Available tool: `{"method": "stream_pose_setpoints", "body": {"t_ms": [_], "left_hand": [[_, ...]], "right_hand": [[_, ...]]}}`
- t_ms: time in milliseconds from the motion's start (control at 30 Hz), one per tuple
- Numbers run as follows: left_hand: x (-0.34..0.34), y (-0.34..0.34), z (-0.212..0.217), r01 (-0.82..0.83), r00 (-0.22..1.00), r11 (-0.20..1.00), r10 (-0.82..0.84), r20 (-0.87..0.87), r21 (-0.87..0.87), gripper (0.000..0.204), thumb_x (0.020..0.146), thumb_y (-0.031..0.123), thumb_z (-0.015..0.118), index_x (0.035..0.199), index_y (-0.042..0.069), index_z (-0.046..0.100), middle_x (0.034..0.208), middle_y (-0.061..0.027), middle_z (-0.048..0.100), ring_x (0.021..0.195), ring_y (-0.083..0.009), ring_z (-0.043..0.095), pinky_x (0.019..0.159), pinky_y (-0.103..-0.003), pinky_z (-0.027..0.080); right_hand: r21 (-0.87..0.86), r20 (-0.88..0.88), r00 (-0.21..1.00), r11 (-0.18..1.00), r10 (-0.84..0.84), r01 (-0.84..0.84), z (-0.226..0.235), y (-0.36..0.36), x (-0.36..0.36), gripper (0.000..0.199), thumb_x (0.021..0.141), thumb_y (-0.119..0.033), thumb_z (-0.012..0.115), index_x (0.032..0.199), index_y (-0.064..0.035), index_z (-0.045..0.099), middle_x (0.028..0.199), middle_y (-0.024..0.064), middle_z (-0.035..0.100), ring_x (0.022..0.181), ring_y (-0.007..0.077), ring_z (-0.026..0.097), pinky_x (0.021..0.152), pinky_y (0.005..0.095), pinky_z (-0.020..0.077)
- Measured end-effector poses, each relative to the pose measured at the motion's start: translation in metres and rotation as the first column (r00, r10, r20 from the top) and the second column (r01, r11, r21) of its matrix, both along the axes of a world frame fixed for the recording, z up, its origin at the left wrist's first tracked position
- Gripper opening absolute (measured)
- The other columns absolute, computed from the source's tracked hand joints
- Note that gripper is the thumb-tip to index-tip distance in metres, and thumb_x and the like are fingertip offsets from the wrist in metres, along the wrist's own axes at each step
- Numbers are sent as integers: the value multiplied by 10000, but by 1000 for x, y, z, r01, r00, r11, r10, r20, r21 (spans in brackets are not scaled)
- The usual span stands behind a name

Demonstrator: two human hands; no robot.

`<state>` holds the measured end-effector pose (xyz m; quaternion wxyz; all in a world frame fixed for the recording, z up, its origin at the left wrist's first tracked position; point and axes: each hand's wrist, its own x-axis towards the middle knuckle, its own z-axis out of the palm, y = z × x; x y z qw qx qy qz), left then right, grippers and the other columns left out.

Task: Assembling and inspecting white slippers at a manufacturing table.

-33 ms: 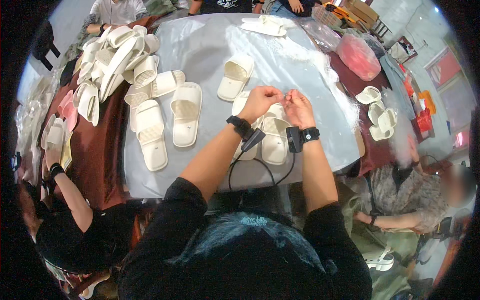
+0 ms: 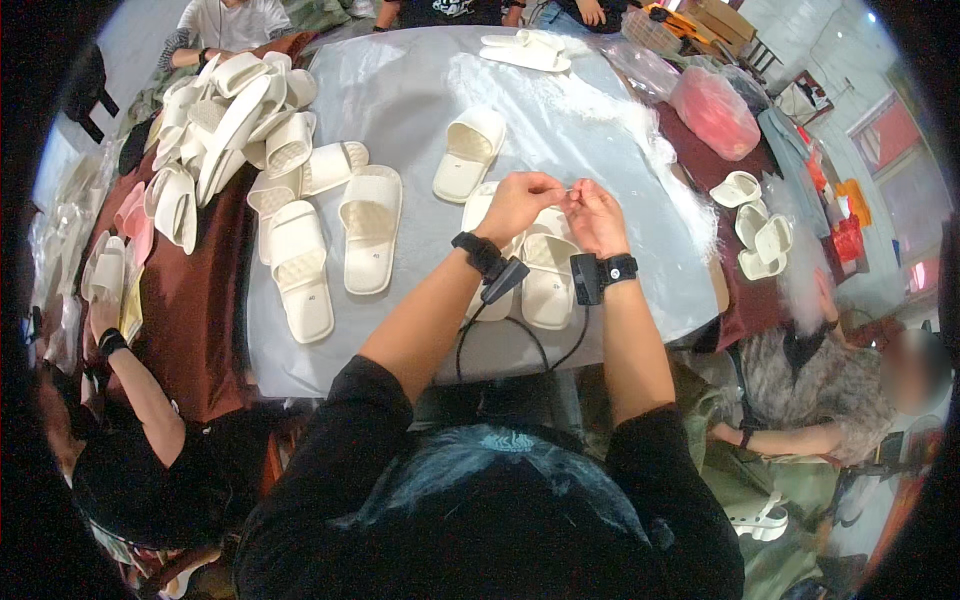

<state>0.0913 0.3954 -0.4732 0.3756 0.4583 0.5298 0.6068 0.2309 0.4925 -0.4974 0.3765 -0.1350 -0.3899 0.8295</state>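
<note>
My left hand (image 2: 532, 205) and my right hand (image 2: 597, 218) meet above the table, both with fingers pinched together. Whatever lies between the fingertips is too small to make out. Below them, partly hidden by my hands and wrists, is a cream slipper (image 2: 548, 285) with its mate beside it on the left. Another cream slipper (image 2: 469, 155) lies just beyond my left hand. Farther left, two more slippers rest sole down, one upright slipper (image 2: 371, 230) and one nearer slipper (image 2: 303, 280). Black devices with cables are strapped to both my wrists.
A heap of cream slippers (image 2: 225, 120) covers the left side of the table. White powdery or fluffy material (image 2: 650, 140) lies along its right edge. A pink-filled plastic bag (image 2: 715, 112) and several slippers (image 2: 757, 235) are on the right. Other people sit around the table.
</note>
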Motion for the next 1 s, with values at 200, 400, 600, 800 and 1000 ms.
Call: {"method": "stream_pose_setpoints", "body": {"t_ms": [200,400,600,800,1000], "left_hand": [[2,0,1,0,1000,1000,0,-25,-1,154,876,130,662,923,-13,695,834,-19,676,789,-89,574,736,-248,459],[3,1,-4,-38,997,999,38,-69,-1,159,849,112,650,920,-21,702,806,-61,696,755,-115,612,708,-262,479],[-1,3,-10,-37,999,999,38,-30,20,162,851,119,655,914,-23,701,781,-54,685,734,-110,595,688,-264,473],[2,10,-11,16,1000,1000,-16,-7,-23,164,875,137,665,921,-17,698,836,-30,682,793,-90,582,734,-245,459],[4,6,-14,-5,998,999,2,-61,-51,175,870,150,650,908,-15,696,864,-36,682,806,-104,585,749,-256,464]], "right_hand": [[94,80,991,991,-107,100,-3,-5,1,182,951,-190,596,867,-30,613,775,25,568,702,122,509,774,300,479],[128,12,995,987,-103,100,-14,-1,0,110,948,-149,596,892,-54,590,819,18,560,745,119,519,798,315,473],[129,12,997,989,-75,72,-11,-4,-4,82,943,-119,596,887,-60,588,845,21,578,762,121,533,789,294,468],[171,56,980,969,-188,177,-5,-9,-3,99,919,-121,630,868,-41,599,787,23,591,732,120,540,722,256,453],[415,275,860,860,-429,296,-9,-19,-4,67,873,-101,641,865,-42,611,766,21,622,646,94,567,603,239,454]]}}
